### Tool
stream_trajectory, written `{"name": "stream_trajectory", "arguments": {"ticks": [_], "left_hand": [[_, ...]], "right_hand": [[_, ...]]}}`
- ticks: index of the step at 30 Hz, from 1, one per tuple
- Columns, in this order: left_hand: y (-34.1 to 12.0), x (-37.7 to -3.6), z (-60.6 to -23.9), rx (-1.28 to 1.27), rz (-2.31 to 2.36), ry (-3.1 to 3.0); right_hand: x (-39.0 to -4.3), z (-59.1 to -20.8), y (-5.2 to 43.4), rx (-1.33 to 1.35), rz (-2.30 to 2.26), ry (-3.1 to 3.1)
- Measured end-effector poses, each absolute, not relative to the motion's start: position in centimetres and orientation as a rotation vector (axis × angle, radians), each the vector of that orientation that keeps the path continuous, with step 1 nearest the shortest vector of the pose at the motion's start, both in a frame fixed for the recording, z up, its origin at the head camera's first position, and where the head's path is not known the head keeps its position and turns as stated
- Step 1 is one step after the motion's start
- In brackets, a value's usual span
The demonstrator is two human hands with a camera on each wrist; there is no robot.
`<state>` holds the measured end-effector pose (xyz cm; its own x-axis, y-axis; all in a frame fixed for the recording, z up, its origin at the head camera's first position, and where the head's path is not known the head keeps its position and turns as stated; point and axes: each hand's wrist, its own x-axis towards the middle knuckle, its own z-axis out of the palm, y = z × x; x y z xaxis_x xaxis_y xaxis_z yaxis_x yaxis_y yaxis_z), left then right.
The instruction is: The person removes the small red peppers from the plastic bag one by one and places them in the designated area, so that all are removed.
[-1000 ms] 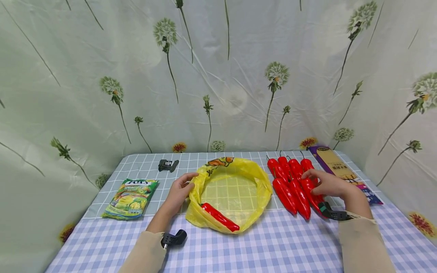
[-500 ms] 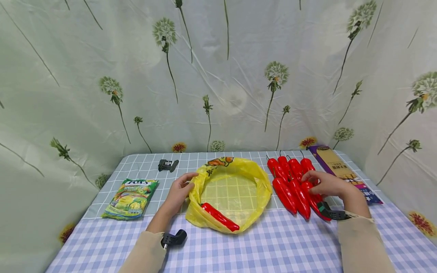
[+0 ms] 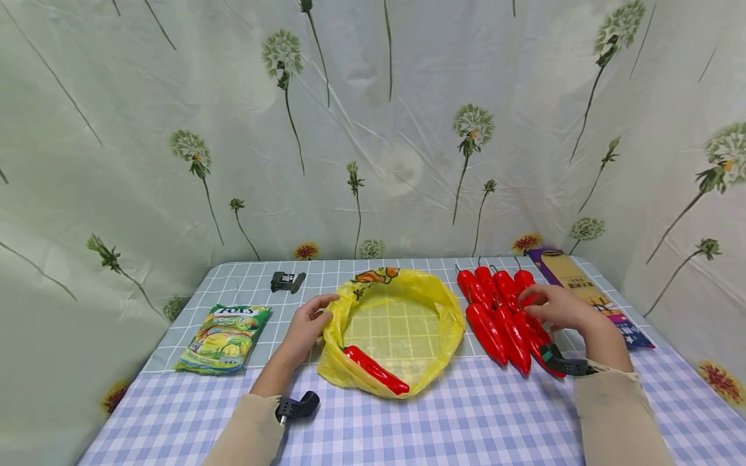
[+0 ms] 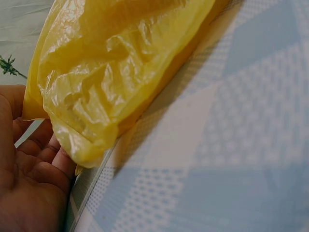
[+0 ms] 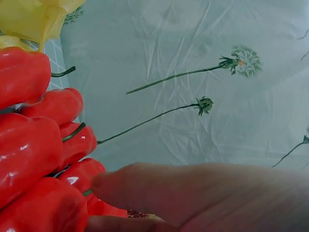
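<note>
Head view: my left hand (image 3: 304,329) grips the bag (image 3: 396,330) rim, fingers curled, keeping its mouth wide on the counter (image 3: 408,427)
Right hand (image 3: 553,309): fingers pinch one pepper (image 3: 527,317) among the row beside the bag; one pepper already lies inside

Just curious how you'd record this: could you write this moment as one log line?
left hand: holds yellow bag rim | right hand: grip on red pepper in pile | bag: one pepper inside

Glossy red peppers (image 3: 502,310) side by side, stems rearward; open yellow bag (image 3: 396,327) adjacent, one pepper inside.
</note>
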<state>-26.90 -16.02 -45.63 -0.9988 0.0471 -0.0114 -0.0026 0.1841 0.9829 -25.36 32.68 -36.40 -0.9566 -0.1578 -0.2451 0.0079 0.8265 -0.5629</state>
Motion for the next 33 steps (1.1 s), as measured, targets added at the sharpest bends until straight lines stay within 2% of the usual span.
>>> {"name": "stream_trajectory", "arguments": {"ticks": [12,33], "left_hand": [[-16.0,-26.7,-45.6,0.046,1.979,2.393],[-15.9,-26.7,-45.5,0.054,1.992,2.379]], "right_hand": [[-25.0,-35.3,31.2,-0.155,-0.901,2.832],[-26.0,-36.3,26.3,-0.321,-0.992,2.907]]}}
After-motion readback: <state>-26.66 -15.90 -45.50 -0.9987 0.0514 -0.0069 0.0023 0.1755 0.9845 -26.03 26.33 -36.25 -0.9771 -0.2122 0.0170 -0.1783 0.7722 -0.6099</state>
